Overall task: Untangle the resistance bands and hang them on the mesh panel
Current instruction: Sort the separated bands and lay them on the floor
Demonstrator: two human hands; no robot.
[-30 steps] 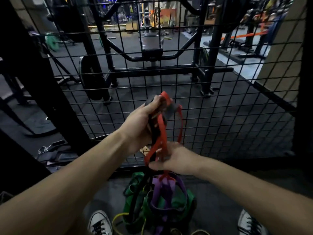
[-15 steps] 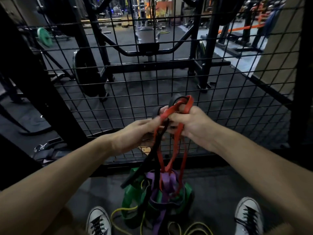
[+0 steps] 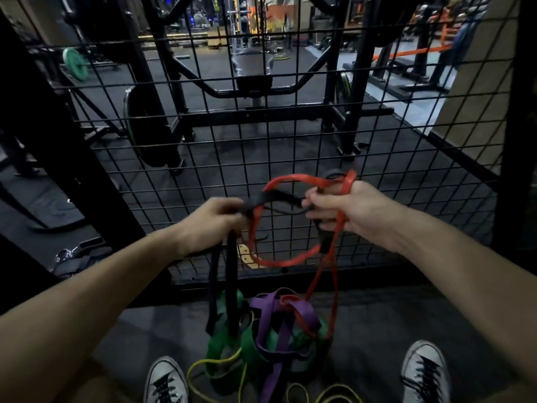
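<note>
between our fingers the black band (image 3: 279, 199) crosses the red band (image 3: 293, 178); left hand (image 3: 212, 219) grips black, right hand (image 3: 348, 210) grips red; pulling apart may tighten that crossing.

Dim gym: dark rubber floor (image 3: 363, 315), black rack (image 3: 351, 91) with bench (image 3: 252, 64) (green plate (image 3: 75, 64) far left).

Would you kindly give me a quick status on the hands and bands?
Left hand grips black band. Right hand grips red band. Both trail into floor tangle; nothing on mesh panel yet.
</note>
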